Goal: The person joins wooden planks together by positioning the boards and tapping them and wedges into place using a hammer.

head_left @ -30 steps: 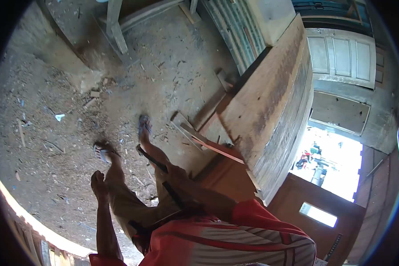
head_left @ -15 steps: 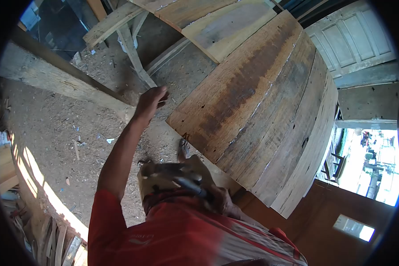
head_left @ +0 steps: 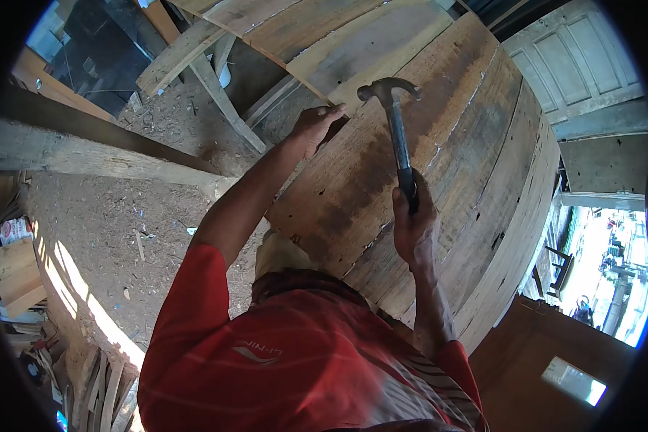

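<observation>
At the far left edge, a red-and-white packet point(head_left: 14, 230) lies just beside some pale boards point(head_left: 18, 277), with a heap of wood offcuts point(head_left: 104, 392) nearer you. A thick timber point(head_left: 108, 157) runs rightward across the littered dirt floor point(head_left: 173, 209), and beyond it a wooden frame point(head_left: 227, 104) of crossed pieces stands near the planks. Your left hand point(head_left: 311, 131) reaches past your red-shirted body to the far left border of the wide planked panel point(head_left: 453, 165), its fingers bent at a dark gap there; you cannot tell from this view whether they grip anything. Farther right, your right hand point(head_left: 416, 229) has its fingers closed around the black grip of the claw hammer point(head_left: 396, 126). That hammer is above the panel, its head pointing away from you, the striking face to the left and the claw to the right; whether the head touches the wood, you cannot tell. Past the panel's right side come a pale panelled door point(head_left: 579, 65), a brown board point(head_left: 533, 360) nearer you, and a brightly lit opening point(head_left: 615, 281).
</observation>
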`<state>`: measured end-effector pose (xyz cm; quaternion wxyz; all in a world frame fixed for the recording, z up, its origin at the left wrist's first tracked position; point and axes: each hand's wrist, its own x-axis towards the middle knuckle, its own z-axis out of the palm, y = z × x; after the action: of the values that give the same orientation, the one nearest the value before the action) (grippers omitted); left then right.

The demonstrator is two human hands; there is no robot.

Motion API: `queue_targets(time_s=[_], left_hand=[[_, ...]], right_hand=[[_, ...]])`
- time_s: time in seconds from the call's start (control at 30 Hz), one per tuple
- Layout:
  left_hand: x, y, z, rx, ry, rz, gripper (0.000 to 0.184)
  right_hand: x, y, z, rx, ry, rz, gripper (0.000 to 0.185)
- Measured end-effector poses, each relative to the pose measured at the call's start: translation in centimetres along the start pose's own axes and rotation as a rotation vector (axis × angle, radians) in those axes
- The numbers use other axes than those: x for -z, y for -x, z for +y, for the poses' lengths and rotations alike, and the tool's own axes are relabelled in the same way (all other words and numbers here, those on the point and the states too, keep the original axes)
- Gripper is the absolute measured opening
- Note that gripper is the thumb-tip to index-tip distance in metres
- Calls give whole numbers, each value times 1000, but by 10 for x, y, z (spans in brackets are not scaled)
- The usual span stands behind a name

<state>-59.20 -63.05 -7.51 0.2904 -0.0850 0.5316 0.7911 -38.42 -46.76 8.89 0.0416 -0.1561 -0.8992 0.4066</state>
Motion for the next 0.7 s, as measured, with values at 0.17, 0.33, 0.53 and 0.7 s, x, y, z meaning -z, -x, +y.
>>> queue_targets(time_s=[0.17, 0.33, 0.53, 0.7], left_hand=[[1, -6, -18, -138, -118, 32, 44], [-3, -5, -16, -191, -257, 105, 52], [-7, 0, -13, -199, -247, 129, 54], [-7, 0, -15, -171, -183, 94, 52]], right_hand=[[-29, -31, 24, 33, 206, 8, 50], [-47, -34, 23, 67, 201, 42, 47], [-51, -29, 1, 21, 195, 92, 46], [-56, -24, -17, -197, 114, 92, 49]])
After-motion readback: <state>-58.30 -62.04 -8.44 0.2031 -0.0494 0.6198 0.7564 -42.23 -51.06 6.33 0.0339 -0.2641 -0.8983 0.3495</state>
